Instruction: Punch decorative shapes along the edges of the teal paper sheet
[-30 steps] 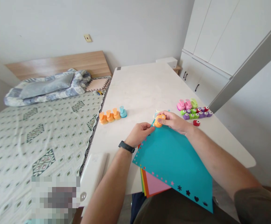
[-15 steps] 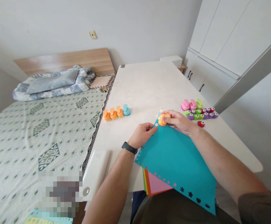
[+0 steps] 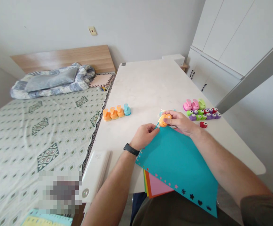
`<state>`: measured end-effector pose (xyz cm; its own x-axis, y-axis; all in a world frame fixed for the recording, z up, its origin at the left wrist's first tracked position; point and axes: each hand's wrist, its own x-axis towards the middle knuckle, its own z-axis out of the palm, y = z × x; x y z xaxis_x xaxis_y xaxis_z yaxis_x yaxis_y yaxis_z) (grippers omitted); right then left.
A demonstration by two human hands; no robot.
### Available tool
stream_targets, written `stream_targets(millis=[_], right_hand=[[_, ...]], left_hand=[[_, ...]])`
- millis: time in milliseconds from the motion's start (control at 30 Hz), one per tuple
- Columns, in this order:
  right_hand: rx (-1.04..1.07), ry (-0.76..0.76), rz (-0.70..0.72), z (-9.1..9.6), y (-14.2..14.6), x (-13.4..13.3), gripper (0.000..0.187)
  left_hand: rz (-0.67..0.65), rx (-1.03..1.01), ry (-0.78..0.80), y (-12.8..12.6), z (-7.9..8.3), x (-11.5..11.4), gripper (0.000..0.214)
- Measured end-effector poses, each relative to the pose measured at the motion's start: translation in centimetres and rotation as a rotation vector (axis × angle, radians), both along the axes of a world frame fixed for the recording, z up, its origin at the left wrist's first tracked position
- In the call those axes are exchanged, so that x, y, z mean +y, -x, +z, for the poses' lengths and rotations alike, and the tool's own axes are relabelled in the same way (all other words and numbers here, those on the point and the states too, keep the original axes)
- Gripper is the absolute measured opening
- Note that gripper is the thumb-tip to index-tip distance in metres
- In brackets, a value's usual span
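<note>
1. Fingers [image 3: 170, 115] of the right hand [image 3: 180, 123] are wrapping around an orange craft punch [image 3: 163, 121], holding it from the side, and the punch is sitting on the top corner of a teal card sheet [image 3: 176, 166].
2. Left hand [image 3: 144, 135], wearing a black wristband [image 3: 131, 149], is pinching the sheet's edge just beside the punch.
3. Small punched shapes, including stars, a heart and an asterisk, are running along the sheet's lower edge.
4. Pink, orange and yellow paper sheets [image 3: 158, 185] are peeking out beneath the teal sheet.
5. Resting on the white surface [image 3: 148, 84], a row of orange and blue punches [image 3: 115, 112] is standing left of the hands.
6. Pink, green and purple punches [image 3: 201, 111] are clustering to the right, with a lone red punch [image 3: 203, 124] nearby.
7. Lying near the left forearm, a flat white case [image 3: 95, 171] is resting at the surface's edge.
8. Beyond that edge, a patterned bed [image 3: 37, 141] is stretching toward a wooden headboard [image 3: 63, 58].
</note>
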<state>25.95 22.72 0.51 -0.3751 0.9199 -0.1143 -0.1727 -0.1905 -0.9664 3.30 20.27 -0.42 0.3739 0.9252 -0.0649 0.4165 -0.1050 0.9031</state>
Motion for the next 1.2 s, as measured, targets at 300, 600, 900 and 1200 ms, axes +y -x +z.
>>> stream_targets(millis=[300, 600, 900, 1200], right_hand=[[-0.010, 0.003, 0.004, -0.05, -0.34, -0.12, 0.039], [-0.063, -0.013, -0.025, 0.50, -0.02, -0.53, 0.043], [-0.082, -0.019, -0.008, -0.33, -0.26, -0.35, 0.045], [-0.077, -0.016, -0.023, -0.33, -0.24, -0.49, 0.041]], left_hand=[[0.002, -0.011, 0.012, -0.01, 0.56, -0.19, 0.039], [0.044, -0.034, 0.033, -0.12, 0.54, -0.11, 0.038], [0.058, -0.023, 0.035, -0.30, 0.68, -0.22, 0.037], [0.062, -0.024, 0.060, -0.31, 0.49, -0.18, 0.041]])
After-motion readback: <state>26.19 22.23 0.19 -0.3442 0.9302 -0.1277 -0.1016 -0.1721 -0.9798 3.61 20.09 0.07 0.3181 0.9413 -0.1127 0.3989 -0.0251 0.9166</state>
